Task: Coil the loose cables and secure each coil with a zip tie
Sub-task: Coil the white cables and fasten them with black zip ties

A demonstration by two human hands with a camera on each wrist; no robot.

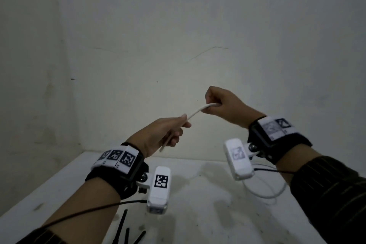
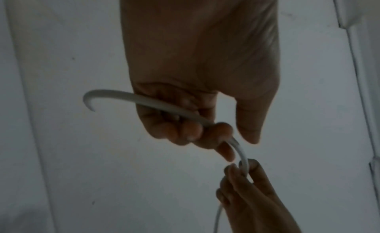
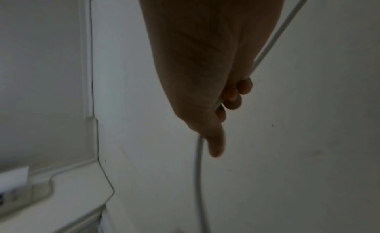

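Both hands are raised in front of a pale wall with a white cable (image 1: pixel 196 112) stretched between them. My left hand (image 1: pixel 168 132) grips one end of it with curled fingers, and the free tip pokes out below the palm. In the left wrist view that cable (image 2: pixel 156 104) runs through the left fingers (image 2: pixel 185 132) and ends in a hooked tip. My right hand (image 1: pixel 219 103) is closed round the cable a short way along. Seen from the right wrist, the cable (image 3: pixel 198 171) leaves the right hand (image 3: pixel 222 106) and hangs down. Black zip ties (image 1: pixel 122 226) lie on the table at the bottom.
A white table (image 1: pixel 198 214) fills the lower part of the head view, with walls behind and to the left. More of the white cable (image 1: pixel 265 194) loops on the table under my right wrist. A thin black lead (image 1: pixel 89 212) runs along my left forearm.
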